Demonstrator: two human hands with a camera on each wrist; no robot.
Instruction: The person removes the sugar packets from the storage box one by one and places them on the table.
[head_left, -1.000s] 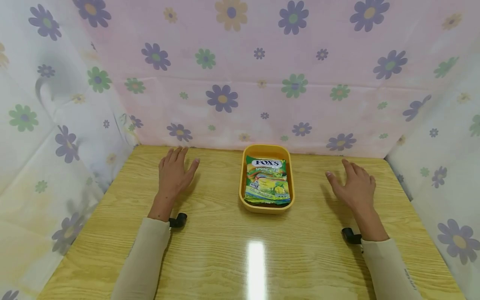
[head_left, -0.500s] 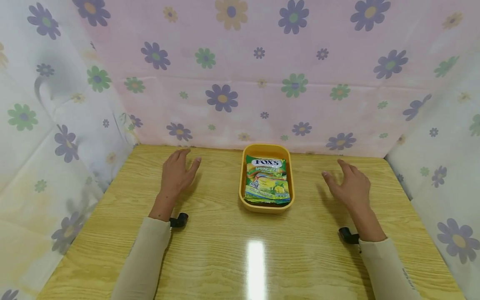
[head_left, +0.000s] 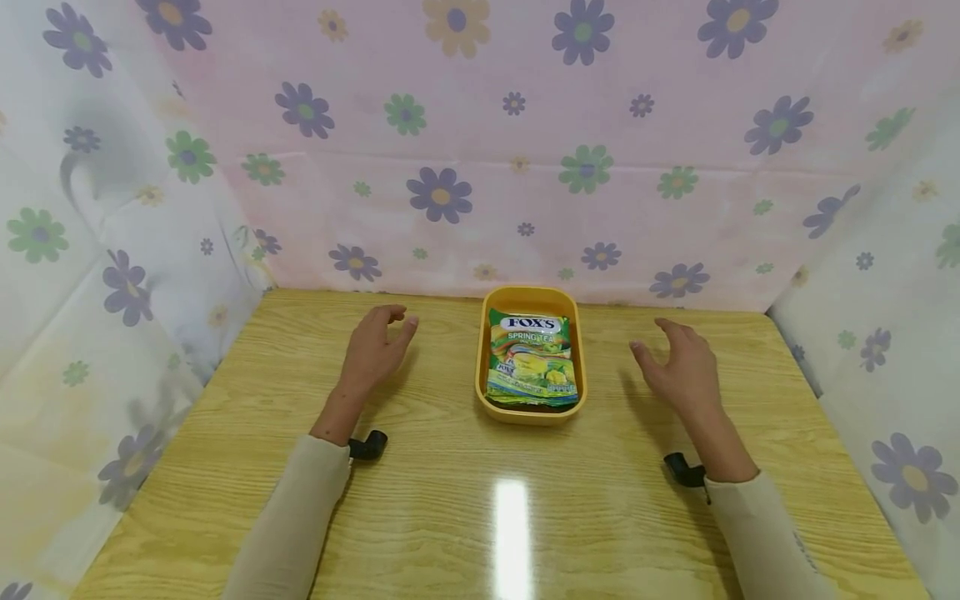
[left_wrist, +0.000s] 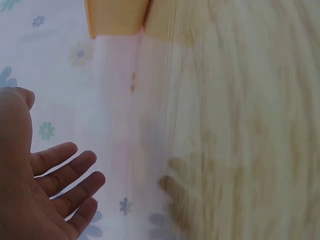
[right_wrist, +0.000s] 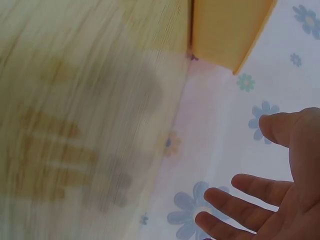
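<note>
A yellow tray point(head_left: 531, 418) with raised walls stands near the back of the table, and a green Fox's Spring Tea candy bag point(head_left: 532, 360) lies in it, label up. To its left my left hand point(head_left: 373, 354) hovers over the wood, fingers loosely bent, touching nothing. On the other side my right hand point(head_left: 684, 371) is likewise apart from the tray, its thumb spread toward it. In the left wrist view the tray's wall point(left_wrist: 117, 17) shows at the top, beyond my relaxed fingers. The right wrist view has the tray's opposite wall point(right_wrist: 227, 32) above the spread fingers.
The wood-grain table point(head_left: 442, 500) carries a bright light reflection in front. A pink flowered cloth point(head_left: 480, 167) rises right behind the tray, and white flowered cloths close off both sides. Black wrist camera mounts point(head_left: 369, 446) sit at both sleeves.
Both hands have moved inward toward the tray, the left to the right and the right to the left. The left fingers are more bent. The tray and bag stay in place.
</note>
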